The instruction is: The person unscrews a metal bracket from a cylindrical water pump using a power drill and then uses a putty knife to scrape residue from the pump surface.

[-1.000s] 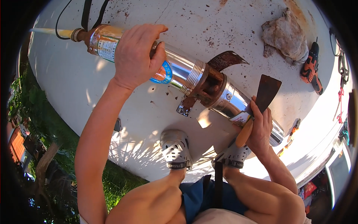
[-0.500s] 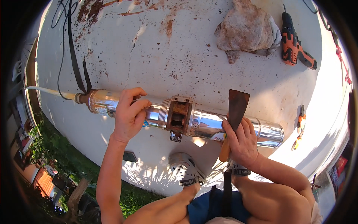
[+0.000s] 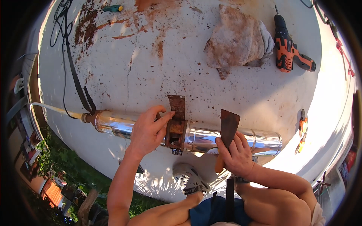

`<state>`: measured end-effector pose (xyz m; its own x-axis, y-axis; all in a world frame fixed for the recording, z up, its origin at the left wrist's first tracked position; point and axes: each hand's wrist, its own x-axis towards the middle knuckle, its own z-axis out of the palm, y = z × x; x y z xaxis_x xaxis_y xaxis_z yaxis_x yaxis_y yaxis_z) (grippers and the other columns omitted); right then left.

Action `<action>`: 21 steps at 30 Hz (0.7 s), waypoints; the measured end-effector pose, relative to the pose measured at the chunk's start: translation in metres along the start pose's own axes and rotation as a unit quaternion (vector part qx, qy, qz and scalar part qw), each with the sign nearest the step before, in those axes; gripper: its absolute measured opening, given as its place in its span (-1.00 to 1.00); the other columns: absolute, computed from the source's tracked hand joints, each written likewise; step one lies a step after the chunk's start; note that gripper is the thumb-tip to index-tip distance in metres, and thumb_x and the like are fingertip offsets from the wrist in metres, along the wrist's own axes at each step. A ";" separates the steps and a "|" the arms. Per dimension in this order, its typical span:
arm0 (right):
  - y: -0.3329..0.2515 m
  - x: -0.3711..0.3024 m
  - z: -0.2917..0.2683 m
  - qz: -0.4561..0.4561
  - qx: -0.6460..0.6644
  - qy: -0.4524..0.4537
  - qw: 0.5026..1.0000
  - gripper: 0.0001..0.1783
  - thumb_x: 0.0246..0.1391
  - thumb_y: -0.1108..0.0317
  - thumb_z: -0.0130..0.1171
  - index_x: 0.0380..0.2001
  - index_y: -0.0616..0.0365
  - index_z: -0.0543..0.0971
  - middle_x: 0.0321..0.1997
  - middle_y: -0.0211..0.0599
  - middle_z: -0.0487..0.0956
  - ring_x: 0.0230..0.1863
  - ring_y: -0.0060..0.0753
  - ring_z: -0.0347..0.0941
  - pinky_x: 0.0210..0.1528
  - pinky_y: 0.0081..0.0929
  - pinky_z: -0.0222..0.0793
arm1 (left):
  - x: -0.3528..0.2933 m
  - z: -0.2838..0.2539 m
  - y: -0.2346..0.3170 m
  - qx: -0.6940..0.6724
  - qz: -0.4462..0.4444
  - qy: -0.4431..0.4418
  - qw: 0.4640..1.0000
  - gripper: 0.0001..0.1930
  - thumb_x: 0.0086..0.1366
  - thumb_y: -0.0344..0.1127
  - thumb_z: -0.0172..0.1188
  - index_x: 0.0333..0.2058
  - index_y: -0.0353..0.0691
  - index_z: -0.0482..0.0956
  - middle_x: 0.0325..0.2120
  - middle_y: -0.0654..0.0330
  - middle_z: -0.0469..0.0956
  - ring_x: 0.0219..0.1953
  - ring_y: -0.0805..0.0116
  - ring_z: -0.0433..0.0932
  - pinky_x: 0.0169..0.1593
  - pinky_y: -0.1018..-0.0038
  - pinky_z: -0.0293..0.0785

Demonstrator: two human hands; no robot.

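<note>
A shiny steel cylindrical pump [image 3: 205,136] lies across the pale surface before me. Near its middle is a rusty open section [image 3: 174,137], brown with dirt inside. A rusty perforated metal strip [image 3: 178,105] stands out from the far side of that opening. My left hand [image 3: 149,130] reaches over the pump, its thumb and fingertips closed at the strip's left edge. In my right hand [image 3: 238,156] is a scraper [image 3: 229,126] with a wide dark blade pointing away and an orange-brown handle; this hand rests against the pump's right part.
Beyond the pump lie a dirty rag [image 3: 239,39], an orange-black cordless drill [image 3: 284,45] and a green screwdriver [image 3: 113,8]. Orange-handled pliers [image 3: 302,126] are at the right. A black cable [image 3: 73,67] runs to the pump's left end. Rust crumbs dot the surface.
My left hand has moved right along the pump to the open section. The perforated strip now shows there, standing out on the far side. The scraper stays in my right hand.
</note>
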<state>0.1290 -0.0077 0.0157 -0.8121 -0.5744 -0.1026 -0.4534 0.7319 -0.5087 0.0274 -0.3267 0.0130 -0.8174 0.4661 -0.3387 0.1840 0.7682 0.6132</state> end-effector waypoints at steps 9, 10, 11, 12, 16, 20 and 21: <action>0.000 -0.002 0.002 -0.002 0.006 0.002 1.000 -0.48 0.09 0.31 0.22 0.15 0.20 0.56 0.05 0.06 0.55 0.15 0.11 0.49 0.30 0.11 0.35 | 0.003 0.000 0.003 0.014 -0.029 -0.022 0.999 -0.52 0.21 -0.56 0.14 0.13 -0.21 0.65 -0.16 0.07 0.52 -0.13 0.04 0.51 -0.04 0.26 0.43; 0.001 0.000 -0.002 0.007 0.016 -0.015 1.000 -0.49 0.11 0.26 0.26 0.13 0.18 0.57 0.05 0.05 0.55 0.16 0.11 0.49 0.30 0.11 0.34 | 0.004 0.000 0.004 0.016 -0.027 -0.024 0.999 -0.52 0.21 -0.56 0.14 0.13 -0.21 0.65 -0.16 0.07 0.52 -0.13 0.04 0.51 -0.04 0.26 0.43; 0.003 0.002 -0.006 0.004 0.022 -0.007 1.000 -0.49 0.11 0.26 0.26 0.13 0.18 0.57 0.05 0.05 0.55 0.16 0.11 0.49 0.30 0.11 0.34 | 0.005 0.000 0.004 0.016 -0.021 -0.017 1.000 -0.52 0.21 -0.56 0.13 0.12 -0.21 0.65 -0.18 0.08 0.52 -0.14 0.05 0.50 -0.05 0.26 0.42; 0.006 0.005 -0.012 0.005 0.097 0.021 0.995 -0.51 0.08 0.22 0.33 0.08 0.16 0.59 -0.01 -0.01 0.57 0.07 0.05 0.52 0.19 0.03 0.42 | 0.006 0.000 0.005 0.015 -0.016 -0.011 1.000 -0.52 0.21 -0.56 0.13 0.12 -0.20 0.65 -0.20 0.08 0.52 -0.15 0.06 0.50 -0.06 0.25 0.41; 0.036 0.028 -0.036 -0.036 0.312 0.077 0.946 -0.52 -0.05 0.17 0.52 -0.07 0.09 0.64 -0.25 -0.24 0.62 -0.29 -0.18 0.57 -0.25 -0.22 0.56 | 0.005 0.002 0.008 0.023 -0.032 -0.002 0.999 -0.53 0.21 -0.56 0.12 0.11 -0.19 0.66 -0.23 0.11 0.53 -0.17 0.08 0.49 -0.07 0.23 0.40; 0.041 0.072 -0.025 -0.076 0.318 0.057 0.943 -0.64 -0.10 0.34 0.50 -0.19 0.10 0.63 -0.44 -0.35 0.56 -0.49 -0.25 0.47 -0.46 -0.31 0.46 | 0.004 0.003 0.006 0.017 -0.044 0.003 0.999 -0.54 0.20 -0.56 0.12 0.08 -0.19 0.66 -0.24 0.12 0.53 -0.17 0.08 0.49 -0.08 0.23 0.40; 0.043 0.083 -0.021 -0.082 0.339 0.017 0.937 -0.64 -0.10 0.38 0.45 -0.18 0.10 0.60 -0.44 -0.34 0.52 -0.46 -0.20 0.48 -0.43 -0.29 0.47 | 0.003 0.002 0.005 0.009 -0.052 -0.006 0.999 -0.55 0.20 -0.56 0.12 0.08 -0.19 0.66 -0.23 0.12 0.53 -0.16 0.07 0.49 -0.08 0.22 0.39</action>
<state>0.0344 -0.0159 0.0030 -0.7676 -0.6392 0.0462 -0.2448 0.2259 -0.9429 0.0264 -0.3204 0.0138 -0.8261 0.3885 -0.4081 0.1083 0.8202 0.5617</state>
